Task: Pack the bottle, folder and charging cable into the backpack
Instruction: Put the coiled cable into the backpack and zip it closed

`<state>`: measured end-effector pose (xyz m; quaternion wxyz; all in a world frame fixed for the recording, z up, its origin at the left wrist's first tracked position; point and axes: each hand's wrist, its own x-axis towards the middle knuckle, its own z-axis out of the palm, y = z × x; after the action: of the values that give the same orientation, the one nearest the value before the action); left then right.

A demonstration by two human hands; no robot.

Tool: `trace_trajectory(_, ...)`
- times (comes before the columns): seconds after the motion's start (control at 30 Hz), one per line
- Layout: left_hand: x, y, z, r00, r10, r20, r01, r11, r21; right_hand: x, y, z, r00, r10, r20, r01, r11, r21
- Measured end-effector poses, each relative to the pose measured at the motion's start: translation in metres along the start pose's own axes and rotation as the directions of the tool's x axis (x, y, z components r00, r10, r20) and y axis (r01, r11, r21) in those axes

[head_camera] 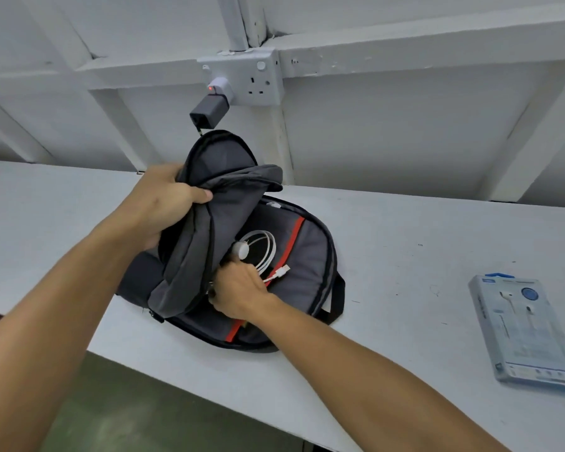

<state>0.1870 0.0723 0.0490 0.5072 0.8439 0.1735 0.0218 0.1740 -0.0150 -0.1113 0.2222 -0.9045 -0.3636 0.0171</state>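
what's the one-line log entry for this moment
left hand holds backpack flap open | right hand places charging cable inside | bottle, folder not visible

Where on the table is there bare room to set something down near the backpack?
Bare table lies between the backpack and the earphone box, and left of the bag by the wall. It is crowded inside the bag, where the right hand holds the charging cable.
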Motion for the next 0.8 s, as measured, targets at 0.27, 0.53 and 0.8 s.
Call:
trace_trajectory(0.27, 0.0, -0.003, -0.005, 1.0, -0.002, 0.012, 0.002, 1.0, -0.011, 0.008, -0.001, 0.027, 0.998, 0.011, -0.061, -0.021, 0.985, -0.173)
trace_trajectory(0.53, 0.001, -0.006, -0.007, 1.0, 0.0, 0.026, 0.0, 1.0, -0.008, -0.018, 0.03, 0.003, 0.967, 0.082, -0.241, -0.085, 0.996, -0.004)
trace_trajectory(0.8, -0.001, -0.01, 0.004, 0.999, -0.047, -0.016, 0.047, 0.998, -0.038, -0.117, 0.12, -0.046, 0.802, 0.377, -0.464, -0.386, 0.919, 0.081)
